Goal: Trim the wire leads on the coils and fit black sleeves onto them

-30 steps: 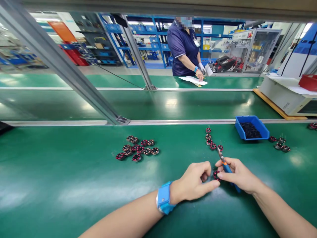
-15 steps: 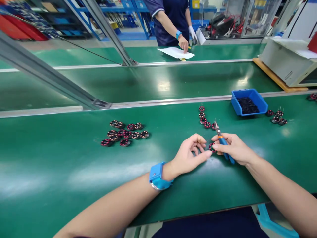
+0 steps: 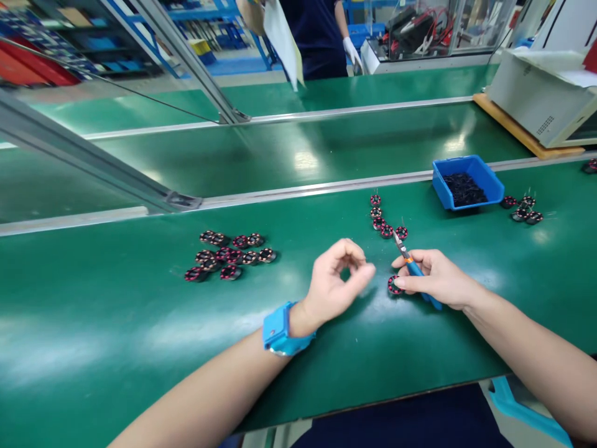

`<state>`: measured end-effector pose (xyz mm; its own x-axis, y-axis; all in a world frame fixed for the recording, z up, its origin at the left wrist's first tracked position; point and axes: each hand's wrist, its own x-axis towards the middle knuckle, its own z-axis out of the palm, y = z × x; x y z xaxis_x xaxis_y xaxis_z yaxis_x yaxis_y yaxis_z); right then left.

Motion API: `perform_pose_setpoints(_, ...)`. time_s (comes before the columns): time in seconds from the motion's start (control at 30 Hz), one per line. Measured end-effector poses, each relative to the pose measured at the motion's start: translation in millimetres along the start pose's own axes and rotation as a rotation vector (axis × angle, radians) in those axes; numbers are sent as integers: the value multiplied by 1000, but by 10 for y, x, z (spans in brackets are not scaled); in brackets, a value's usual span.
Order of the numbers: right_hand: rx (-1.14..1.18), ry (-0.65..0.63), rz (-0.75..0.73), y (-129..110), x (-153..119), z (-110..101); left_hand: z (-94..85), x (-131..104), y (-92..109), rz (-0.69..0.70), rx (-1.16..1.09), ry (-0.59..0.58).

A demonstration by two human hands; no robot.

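My right hand (image 3: 433,280) is closed around blue-handled cutting pliers (image 3: 413,267), their metal jaws pointing up and away. Its thumb also presses on a small ring-shaped motor stator (image 3: 394,285) with pink-red windings, low over the bench. To the left, my left hand (image 3: 340,277) is raised with its fingers curled and the thumb and forefinger tips pinched together; anything between them is too small to make out. Just beyond the pliers, several stators (image 3: 387,231) form a curved row, some with thin wires standing up.
A larger group of stators (image 3: 231,256) lies on the green bench (image 3: 140,348) at left. At right are a blue bin (image 3: 487,186) of small black parts and more stators (image 3: 527,214). Beyond stand a metal post (image 3: 116,162), a grey machine (image 3: 541,99) and a person (image 3: 317,37) holding paper.
My left hand has moved left, away from the stator, and its thumb and forefinger have come together. My right hand keeps the pliers and stator. The person opposite has lifted the paper.
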<state>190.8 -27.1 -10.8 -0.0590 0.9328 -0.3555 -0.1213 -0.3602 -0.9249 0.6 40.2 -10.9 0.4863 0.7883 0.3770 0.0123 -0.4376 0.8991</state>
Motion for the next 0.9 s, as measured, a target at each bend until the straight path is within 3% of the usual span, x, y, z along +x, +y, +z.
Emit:
perform_pose_setpoints(0.07, 45, 25, -8, 7, 9, 25, 59, -82, 15, -113, 14, -157)
perform_pose_setpoints(0.13, 91, 47, -6, 18, 20, 63, 163, -158, 24, -180, 40, -209)
perform_pose_setpoints(0.3, 110, 63, -46, 70, 54, 143, 338, -196, -28, -158, 34, -88)
perform_pose_setpoints(0.43, -2, 122, -172, 124, 40, 142, 292, -190, -44, -111, 10, -98)
perform_pose_setpoints(0.6, -213, 180, -343, 162, 23, 121, 260, -199, -35, -150, -25, -122)
perform_pose_setpoints(0.9, -151, 139, -261, 84, 23, 49, 275, -188, 8, -289, -113, -167)
